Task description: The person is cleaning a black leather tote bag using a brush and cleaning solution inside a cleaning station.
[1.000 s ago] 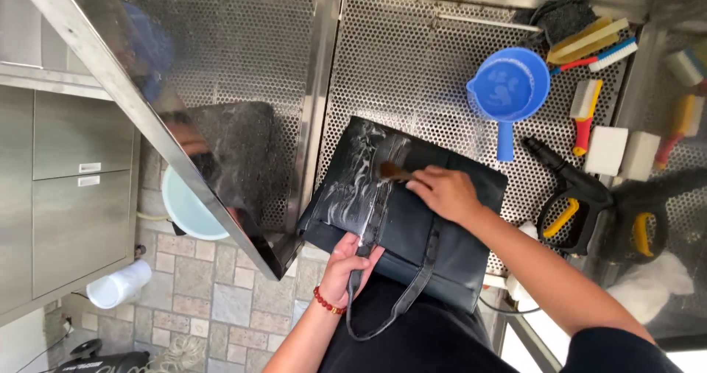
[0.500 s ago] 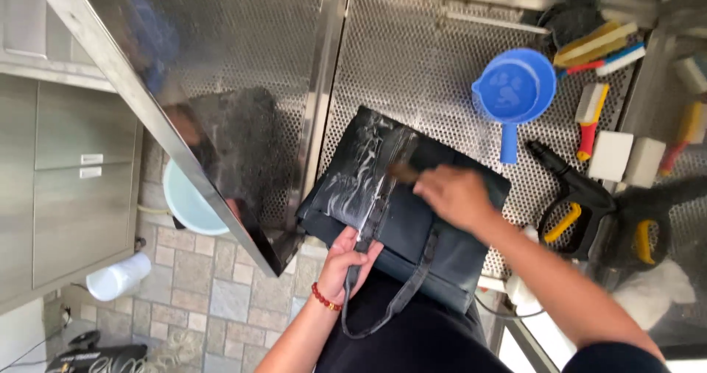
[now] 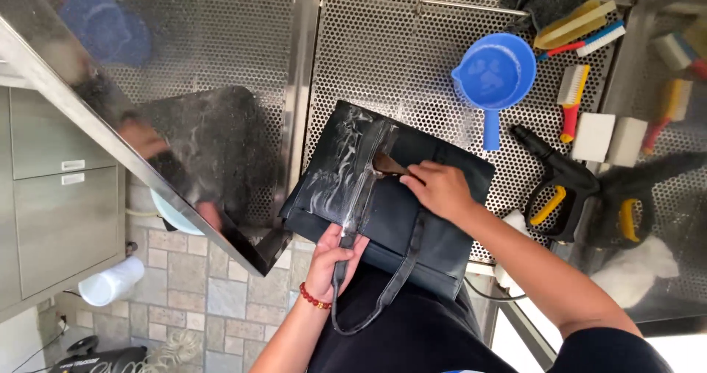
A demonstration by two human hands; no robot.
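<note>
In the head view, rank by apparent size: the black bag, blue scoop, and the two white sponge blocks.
1. Black bag, by far the largest.
2. Blue scoop.
3. Two white sponge blocks: they look about alike, so no ranking between them.

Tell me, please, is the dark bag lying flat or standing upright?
Flat: the dark bag lies spread on the perforated metal surface, soapy streaks across its upper side.

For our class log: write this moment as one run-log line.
left hand: grips bag strap | right hand: presses brush on soapy black bag | surface: perforated steel table
</note>
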